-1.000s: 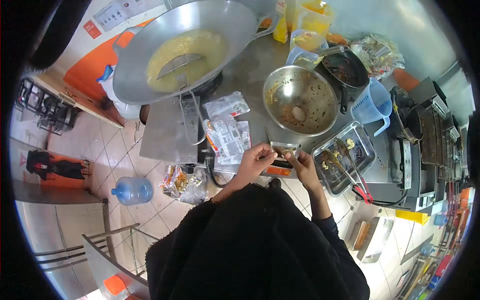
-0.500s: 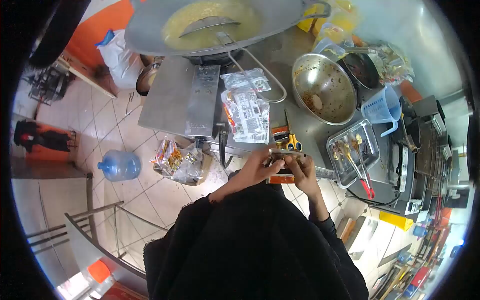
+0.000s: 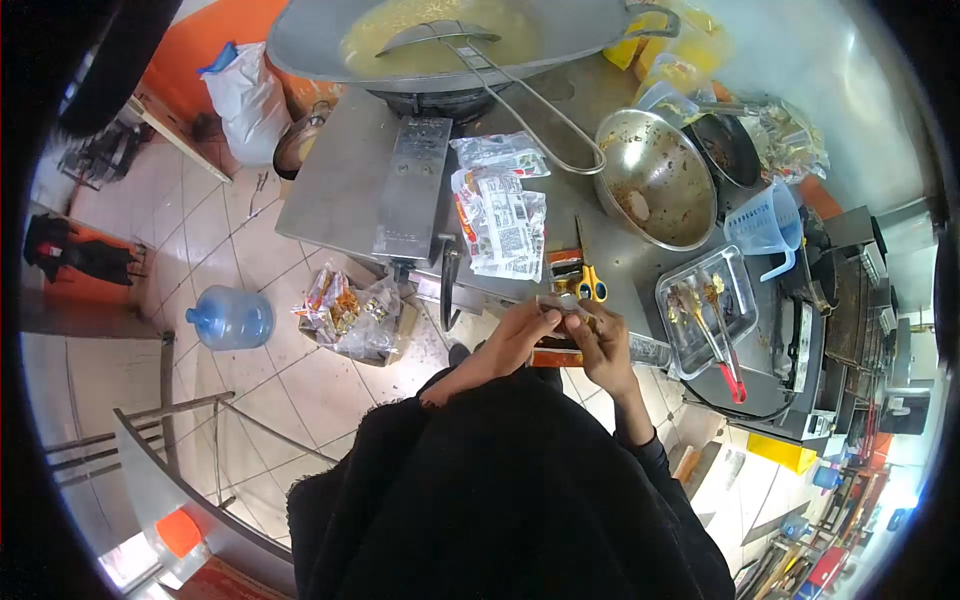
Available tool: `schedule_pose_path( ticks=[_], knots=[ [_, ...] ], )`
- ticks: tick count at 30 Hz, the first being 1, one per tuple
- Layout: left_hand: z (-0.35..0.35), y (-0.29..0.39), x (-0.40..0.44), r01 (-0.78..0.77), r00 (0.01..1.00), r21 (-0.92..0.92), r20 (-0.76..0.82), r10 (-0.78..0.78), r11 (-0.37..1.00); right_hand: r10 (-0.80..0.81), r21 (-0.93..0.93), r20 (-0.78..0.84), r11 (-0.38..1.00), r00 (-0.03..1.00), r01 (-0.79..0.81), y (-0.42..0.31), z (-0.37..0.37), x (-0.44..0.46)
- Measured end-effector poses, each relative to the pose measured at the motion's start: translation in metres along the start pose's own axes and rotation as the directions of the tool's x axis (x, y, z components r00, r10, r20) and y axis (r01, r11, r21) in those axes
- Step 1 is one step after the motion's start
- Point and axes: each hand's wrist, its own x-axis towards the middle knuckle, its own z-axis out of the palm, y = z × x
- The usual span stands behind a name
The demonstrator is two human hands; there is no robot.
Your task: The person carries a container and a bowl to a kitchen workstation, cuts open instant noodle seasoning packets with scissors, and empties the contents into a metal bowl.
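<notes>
Above the front edge of the steel counter (image 3: 620,265), my left hand (image 3: 522,335) and my right hand (image 3: 604,352) are close together. Their fingers pinch a small shiny packet (image 3: 558,301) from both sides; its contents and much of its surface are hidden. An orange-red item (image 3: 556,358) shows just below my hands, partly covered. Yellow-handled scissors (image 3: 593,285) lie on the counter beyond my right hand, beside a small orange packet (image 3: 563,262). Farther up, several printed, flattened plastic wrappers (image 3: 500,225) are spread out.
A large wok (image 3: 310,50) with yellowish liquid and a long-handled strainer (image 3: 555,140) stands at the back. To the right are a steel bowl (image 3: 685,150), a measuring jug (image 3: 765,220) and a clear tray (image 3: 745,330) with tongs (image 3: 732,375). A box of wrappers (image 3: 360,310) sits on the floor.
My fingers have shifted on the packet and it now shows less between them. The strainer's handle appears farther right, above the wrappers. The whole view has turned slightly.
</notes>
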Motion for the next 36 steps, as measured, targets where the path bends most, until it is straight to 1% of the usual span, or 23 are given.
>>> schedule_pose_path(
  ticks=[2,4,5,6,7,9,11,12,13,14,15,16,17,18,21,22,24,25,27,29,31,33,36],
  knots=[
    [0.002,0.003,-0.001,0.028,1.0,-0.012,-0.007,-0.028,1.0,-0.013,-0.057,0.035,0.998,0.999,0.015,0.002,-0.001,-0.003],
    [0.002,0.003,-0.003,0.054,0.998,-0.023,-0.02,-0.054,0.998,0.115,0.09,0.037,0.989,0.993,-0.118,0.006,0.001,-0.007],
    [0.001,0.001,-0.006,-0.019,0.999,0.118,-0.036,0.023,0.993,0.112,0.09,0.037,0.989,0.993,-0.115,0.005,0.002,-0.007],
    [-0.001,-0.001,-0.007,-0.089,0.994,0.257,-0.039,0.103,0.962,0.057,0.056,0.036,0.997,0.998,-0.059,0.004,0.003,-0.007],
    [-0.003,-0.002,-0.007,-0.091,0.994,0.257,-0.037,0.104,0.962,0.002,0.02,0.037,1.0,0.999,-0.003,0.003,0.003,-0.007],
    [-0.007,-0.004,-0.007,-0.171,0.982,0.474,0.009,0.189,0.864,-0.024,-0.006,0.065,1.0,0.998,0.024,0.003,0.0,-0.008],
    [-0.01,-0.012,-0.006,-0.22,0.972,0.413,0.015,0.235,0.884,-0.056,-0.105,0.098,0.992,0.994,0.066,0.0,-0.001,-0.008],
    [-0.009,-0.01,-0.005,-0.268,0.96,0.351,0.017,0.28,0.897,-0.058,-0.105,0.099,0.992,0.993,0.068,-0.003,0.0,-0.008],
    [-0.005,-0.009,-0.005,-0.269,0.959,0.351,0.016,0.281,0.897,-0.005,-0.065,0.054,0.998,0.999,0.008,-0.006,0.003,-0.007],
    [0.001,-0.006,-0.007,-0.186,0.978,0.224,-0.047,0.201,0.957,0.05,-0.023,0.011,0.998,0.999,-0.05,-0.007,0.004,-0.007],
    [0.005,-0.004,-0.007,-0.103,0.989,0.087,-0.1,0.112,0.991,0.049,-0.023,0.014,0.999,0.999,-0.049,-0.004,0.004,-0.009],
    [0.002,-0.006,-0.007,-0.105,0.988,0.087,-0.103,0.114,0.991,0.027,-0.028,0.005,0.999,1.0,-0.027,0.002,0.005,-0.01],
    [-0.005,-0.009,-0.007,-0.171,0.978,0.314,-0.058,0.198,0.934,0.006,-0.033,-0.004,0.999,1.0,-0.006,0.007,0.005,-0.011],
    [-0.009,-0.01,-0.007,-0.232,0.963,0.52,0.005,0.268,0.822,0.005,-0.031,0.0,1.0,1.0,-0.005,0.009,0.004,-0.011],
    [-0.013,-0.009,-0.007,-0.199,0.977,0.595,0.058,0.205,0.779,0.038,0.03,0.048,0.999,0.998,-0.04,0.011,0.002,-0.013],
    [-0.01,-0.01,-0.007,-0.199,0.977,0.596,0.057,0.206,0.778,0.079,0.035,0.033,0.996,0.996,-0.08,0.01,0.004,-0.014],
    [-0.003,-0.012,-0.007,-0.228,0.971,0.221,-0.02,0.238,0.948,0.121,0.041,0.017,0.992,0.993,-0.122,0.007,0.004,-0.014],
    [-0.002,-0.014,-0.007,-0.227,0.971,0.222,-0.02,0.237,0.948,0.096,0.001,0.037,0.995,0.995,-0.096,0.005,0.003,-0.012],
    [-0.002,-0.017,-0.007,-0.106,0.989,0.103,-0.091,0.115,0.989,0.069,-0.035,0.06,0.997,0.996,-0.067,0.005,0.001,-0.011],
    [-0.005,-0.025,-0.006,-0.095,0.988,0.135,-0.11,0.11,0.986,0.105,-0.044,0.082,0.994,0.991,-0.102,0.009,-0.001,-0.012],
    [-0.005,-0.025,-0.006,-0.082,0.986,0.165,-0.127,0.104,0.983,0.072,-0.031,0.062,0.997,0.995,-0.07,0.01,0.0,-0.012],
    [-0.005,-0.021,-0.006,-0.087,0.986,0.271,-0.113,0.121,0.959,0.04,-0.02,0.042,0.999,0.998,-0.039,0.015,0.0,-0.013],
    [-0.004,-0.022,-0.004,-0.11,0.98,0.344,-0.118,0.159,0.932,0.083,0.026,0.036,0.996,0.996,-0.084,0.022,0.0,-0.015]
  ],
)
